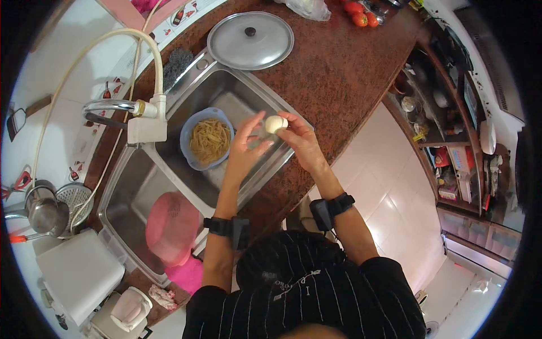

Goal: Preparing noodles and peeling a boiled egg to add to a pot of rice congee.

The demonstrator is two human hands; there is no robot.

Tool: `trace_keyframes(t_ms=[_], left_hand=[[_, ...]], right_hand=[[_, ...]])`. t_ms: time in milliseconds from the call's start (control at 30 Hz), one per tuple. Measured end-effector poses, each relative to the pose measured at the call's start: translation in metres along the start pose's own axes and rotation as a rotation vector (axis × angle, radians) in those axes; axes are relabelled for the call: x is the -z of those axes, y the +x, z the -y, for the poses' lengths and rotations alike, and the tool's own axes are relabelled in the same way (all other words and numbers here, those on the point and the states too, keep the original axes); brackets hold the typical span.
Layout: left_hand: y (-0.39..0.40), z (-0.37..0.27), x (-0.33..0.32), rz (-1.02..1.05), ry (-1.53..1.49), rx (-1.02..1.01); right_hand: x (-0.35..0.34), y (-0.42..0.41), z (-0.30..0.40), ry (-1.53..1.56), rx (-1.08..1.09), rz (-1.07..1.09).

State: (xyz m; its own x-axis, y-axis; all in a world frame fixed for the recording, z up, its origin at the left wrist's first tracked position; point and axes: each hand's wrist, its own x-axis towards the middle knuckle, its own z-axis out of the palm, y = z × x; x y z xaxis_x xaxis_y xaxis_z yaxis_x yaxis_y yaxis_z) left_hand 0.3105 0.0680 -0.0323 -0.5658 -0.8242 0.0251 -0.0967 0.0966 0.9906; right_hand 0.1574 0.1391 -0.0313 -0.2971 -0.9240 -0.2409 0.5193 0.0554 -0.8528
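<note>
My right hand [300,137] grips a small, round, pale peeled item [276,124], perhaps an onion or a potato, between thumb and fingers. Just left of it, my left hand [249,142] has its thumb and fingers apart and holds nothing. Both hands are above the right-hand basin of a steel double sink [254,188]. In that basin stands a blue plastic colander or bowl [185,146] with thin pale-yellow strips [209,140] in it.
A pink plastic basin [172,224] leans in the other sink basin. The faucet [146,123] stands at the sink's back. A metal lid [250,46] lies on the brown counter [326,80] beyond the sink. Tomatoes [360,19] and a plastic bag [309,9] are farther off.
</note>
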Motion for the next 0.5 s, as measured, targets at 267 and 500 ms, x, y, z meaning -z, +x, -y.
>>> trace_keyframes(t_ms=[267,500], left_hand=[[0.008,-0.008,0.002,0.021,-0.15,-0.161],[0.008,0.004,0.006,-0.001,-0.313,-0.033]], right_hand=[[-0.01,0.0,-0.001,-0.109,-0.013,0.075],[-0.012,-0.001,0.0,-0.11,-0.018,0.112]])
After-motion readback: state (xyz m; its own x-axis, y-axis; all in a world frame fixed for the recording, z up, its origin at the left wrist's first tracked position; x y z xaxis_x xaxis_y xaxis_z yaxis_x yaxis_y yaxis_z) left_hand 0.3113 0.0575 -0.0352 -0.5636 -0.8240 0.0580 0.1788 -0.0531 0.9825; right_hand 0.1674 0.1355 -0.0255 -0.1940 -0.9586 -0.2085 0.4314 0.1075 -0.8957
